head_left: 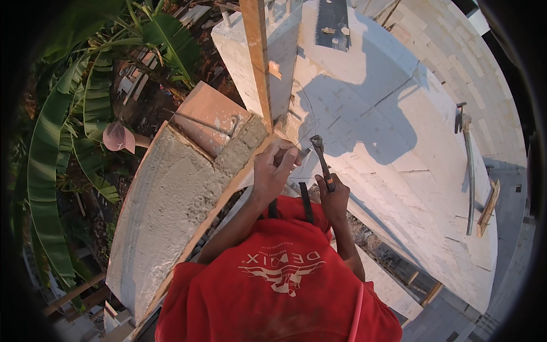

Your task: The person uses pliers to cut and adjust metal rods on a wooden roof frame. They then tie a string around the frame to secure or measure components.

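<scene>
My left hand [274, 165] is closed, thumb against the bent fingers, beside the foot of an upright wooden post [256, 62]. Whatever it pinches is too small to make out. Lower and to the right, my right hand [335, 199] grips a hammer [322, 159] by its black, orange-banded handle. The dark hammer head points up and away, just right of my left fingertips. A thin dark wire [312, 108] curves over the pale boards above the hammer head. Left of my hands, grey concrete [171, 188] lies behind a wooden form edge [228, 192].
A handsaw blade [332, 25] lies at the far end of the pale boards [399, 188]. A long-handled tool [469, 171] and a wood scrap [489, 208] rest at right. A white column [236, 74] and reddish board [205, 117] stand beyond. Banana leaves [48, 165] fill the left.
</scene>
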### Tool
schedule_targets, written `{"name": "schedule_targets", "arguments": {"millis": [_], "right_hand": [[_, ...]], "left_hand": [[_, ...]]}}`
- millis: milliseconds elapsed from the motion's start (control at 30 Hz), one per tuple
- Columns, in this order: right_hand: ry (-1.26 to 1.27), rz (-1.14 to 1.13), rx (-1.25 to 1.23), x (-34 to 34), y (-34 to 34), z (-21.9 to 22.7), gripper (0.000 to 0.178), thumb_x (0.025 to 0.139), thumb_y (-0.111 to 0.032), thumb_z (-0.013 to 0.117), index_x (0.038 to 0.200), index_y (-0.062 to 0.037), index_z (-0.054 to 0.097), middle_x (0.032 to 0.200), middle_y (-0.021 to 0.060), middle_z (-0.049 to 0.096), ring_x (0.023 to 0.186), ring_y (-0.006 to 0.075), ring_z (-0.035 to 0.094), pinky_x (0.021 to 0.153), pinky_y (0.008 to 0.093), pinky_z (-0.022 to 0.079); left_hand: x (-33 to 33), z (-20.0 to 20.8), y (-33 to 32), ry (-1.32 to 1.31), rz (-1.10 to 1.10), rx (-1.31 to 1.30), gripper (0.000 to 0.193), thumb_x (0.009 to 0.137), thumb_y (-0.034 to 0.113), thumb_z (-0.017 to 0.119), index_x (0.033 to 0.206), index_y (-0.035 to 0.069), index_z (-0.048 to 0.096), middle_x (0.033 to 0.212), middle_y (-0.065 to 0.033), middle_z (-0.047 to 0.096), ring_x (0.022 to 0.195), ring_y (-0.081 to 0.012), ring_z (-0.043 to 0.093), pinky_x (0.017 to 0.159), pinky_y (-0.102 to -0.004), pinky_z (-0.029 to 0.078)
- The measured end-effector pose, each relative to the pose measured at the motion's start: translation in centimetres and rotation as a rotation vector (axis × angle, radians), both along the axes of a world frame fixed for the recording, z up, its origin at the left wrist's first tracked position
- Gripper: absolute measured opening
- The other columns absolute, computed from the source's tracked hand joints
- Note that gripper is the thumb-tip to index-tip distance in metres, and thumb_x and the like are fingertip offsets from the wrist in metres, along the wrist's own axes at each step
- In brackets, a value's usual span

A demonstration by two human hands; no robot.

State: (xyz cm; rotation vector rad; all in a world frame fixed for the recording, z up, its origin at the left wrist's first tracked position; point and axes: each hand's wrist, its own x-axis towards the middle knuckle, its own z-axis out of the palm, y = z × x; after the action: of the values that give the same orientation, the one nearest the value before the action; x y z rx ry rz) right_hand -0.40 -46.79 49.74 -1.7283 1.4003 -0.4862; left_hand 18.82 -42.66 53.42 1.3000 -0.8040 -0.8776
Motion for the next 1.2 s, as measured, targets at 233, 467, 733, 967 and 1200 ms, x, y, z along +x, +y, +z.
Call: {"name": "schedule_targets", "arguments": {"millis": [233, 467, 733, 967, 1200], "right_hand": [[-0.005, 0.052, -0.103, -0.9, 0.3, -1.1, 0.040, 0.095, -0.039, 0.073, 0.085, -0.0006, 0.065, 0.056, 0.0153, 0.059, 0.052, 0.0348, 0.061, 0.054, 0.0448, 0.046], [0.081, 0.082, 0.000, -0.7, 0.8, -1.0, 0.039, 0.095, -0.039, 0.073, 0.089, -0.0012, 0.067, 0.064, 0.0187, 0.064, 0.059, 0.0359, 0.064, 0.059, 0.0454, 0.049], [0.000, -0.032, 0.037, -2.3, 0.7, -0.9, 0.035, 0.096, -0.036, 0.072, 0.101, -0.0012, 0.072, 0.064, 0.0131, 0.062, 0.058, 0.0268, 0.063, 0.059, 0.0403, 0.048], [-0.343, -0.022, 0.251, -2.6, 0.7, 0.8, 0.034, 0.096, -0.032, 0.073, 0.093, 0.0005, 0.067, 0.066, 0.0039, 0.059, 0.061, 0.0138, 0.056, 0.060, 0.0346, 0.046], [-0.357, 0.097, 0.132, -1.1, -0.9, -2.2, 0.022, 0.095, -0.021, 0.075, 0.092, -0.0017, 0.064, 0.072, -0.0010, 0.058, 0.066, 0.0079, 0.055, 0.063, 0.0278, 0.047]], "left_hand": [[1.4, 0.6, -1.3, -0.167, -0.079, -0.033, 0.028, 0.101, 0.020, 0.066, 0.120, -0.001, 0.065, 0.098, -0.0085, 0.072, 0.086, -0.0139, 0.067, 0.080, -0.0302, 0.056], [1.9, 2.0, -3.9, -0.251, -0.055, 0.017, 0.029, 0.100, 0.021, 0.068, 0.120, -0.001, 0.068, 0.098, -0.0061, 0.073, 0.089, -0.0184, 0.069, 0.081, -0.0321, 0.057], [3.2, -2.8, -5.0, 0.129, 0.125, 0.152, 0.022, 0.103, 0.022, 0.064, 0.106, 0.001, 0.069, 0.080, -0.0032, 0.068, 0.074, -0.0100, 0.067, 0.068, -0.0250, 0.055], [2.0, -7.2, -4.3, 0.296, -0.121, 0.249, 0.022, 0.105, 0.020, 0.060, 0.116, 0.002, 0.067, 0.082, 0.0012, 0.061, 0.061, -0.0044, 0.052, 0.054, -0.0193, 0.042], [1.6, -4.5, -4.6, 0.666, -0.127, 0.125, 0.020, 0.106, 0.020, 0.060, 0.116, 0.003, 0.064, 0.074, 0.0043, 0.052, 0.055, -0.0021, 0.037, 0.048, -0.0188, 0.029]]}}
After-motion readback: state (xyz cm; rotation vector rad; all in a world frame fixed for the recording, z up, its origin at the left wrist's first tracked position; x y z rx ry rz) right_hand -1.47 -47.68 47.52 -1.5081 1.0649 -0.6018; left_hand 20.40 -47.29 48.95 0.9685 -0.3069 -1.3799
